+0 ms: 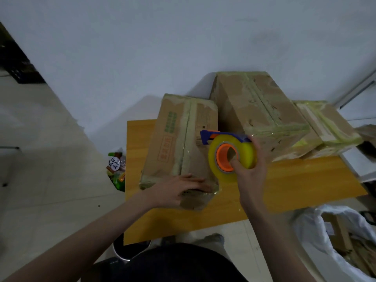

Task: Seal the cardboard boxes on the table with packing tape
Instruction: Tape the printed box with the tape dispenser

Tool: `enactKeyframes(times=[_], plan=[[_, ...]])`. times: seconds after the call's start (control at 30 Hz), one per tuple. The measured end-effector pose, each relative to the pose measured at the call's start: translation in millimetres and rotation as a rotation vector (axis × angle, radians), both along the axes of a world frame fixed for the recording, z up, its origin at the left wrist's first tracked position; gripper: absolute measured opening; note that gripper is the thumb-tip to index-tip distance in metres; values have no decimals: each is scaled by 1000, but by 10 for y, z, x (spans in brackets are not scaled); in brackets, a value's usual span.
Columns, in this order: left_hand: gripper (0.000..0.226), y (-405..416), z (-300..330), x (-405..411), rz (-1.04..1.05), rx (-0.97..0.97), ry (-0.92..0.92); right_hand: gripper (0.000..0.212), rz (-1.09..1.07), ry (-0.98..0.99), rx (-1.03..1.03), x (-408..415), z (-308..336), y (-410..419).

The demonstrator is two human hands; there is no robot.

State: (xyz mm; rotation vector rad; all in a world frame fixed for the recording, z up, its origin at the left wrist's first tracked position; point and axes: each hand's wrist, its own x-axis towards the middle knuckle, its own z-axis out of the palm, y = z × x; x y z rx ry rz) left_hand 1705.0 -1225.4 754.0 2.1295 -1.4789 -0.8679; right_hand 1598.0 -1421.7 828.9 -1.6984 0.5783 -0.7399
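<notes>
Cardboard, brown and tape-striped, the near long box (pixel 179 143) lies at the wooden table's (pixel 284 186) left edge, its long axis running twelve to six. Left hand (pixel 179 190) presses flat on its near end; right hand (pixel 250 171) grips the yellow tape roll on its blue-and-orange dispenser (pixel 230 153) (thumb in the core). Two taped boxes (pixel 262 110) crowd one o'clock, leaving bare tabletop toward four.

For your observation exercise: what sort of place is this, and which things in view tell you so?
Probably a small packing corner in a plain room: taped cardboard boxes crowd a wooden table, and a white sack of cardboard scraps sits on the tiled floor.
</notes>
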Motion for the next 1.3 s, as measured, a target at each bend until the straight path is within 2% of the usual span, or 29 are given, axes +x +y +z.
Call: enactKeyframes(times=[0.07, 0.13, 0.2, 0.3, 0.33, 0.4, 0.5, 0.57, 0.63, 0.9, 1.03, 1.2, 1.3], plan=[[69, -7, 38, -27, 25, 4, -14, 75, -3, 6, 7, 34, -56, 7], [66, -14, 63, -31, 99, -22, 47, 76, 0, 6, -2, 49, -110, 12], [57, -7, 100, 10, 222, -131, 98, 74, 13, 2, -4, 49, -129, 24], [41, 54, 22, 261, 444, -436, -248, 72, 19, -16, 11, 24, -152, 32], [39, 78, -21, 409, 547, -475, -353, 71, 17, -21, 20, 8, -154, 33], [43, 114, -7, 716, 781, -351, -428, 70, 19, -28, 29, -25, -156, 28], [57, 121, 37, 1148, 1000, -48, -204, 69, 33, -19, 8, -64, -178, 4], [53, 97, 43, 1323, 1037, -5, 4, 68, 47, -11, 0, -80, -177, -11], [44, 54, 50, 1386, 1051, -58, 118, 69, 47, 0, 13, -85, -177, -29], [33, 81, -68, 1300, 1080, -160, 140, 74, 27, -20, 111, -103, -209, -168], [26, 77, -109, 1096, 1148, -228, 260, 74, 48, -18, 85, 13, -139, -208], [45, 217, -220, 850, 1129, -230, 184, 71, 95, -12, 31, 229, -27, -207], [46, 300, -258, 717, 1154, -218, 120, 71, 85, -10, 21, 352, -28, -206]])
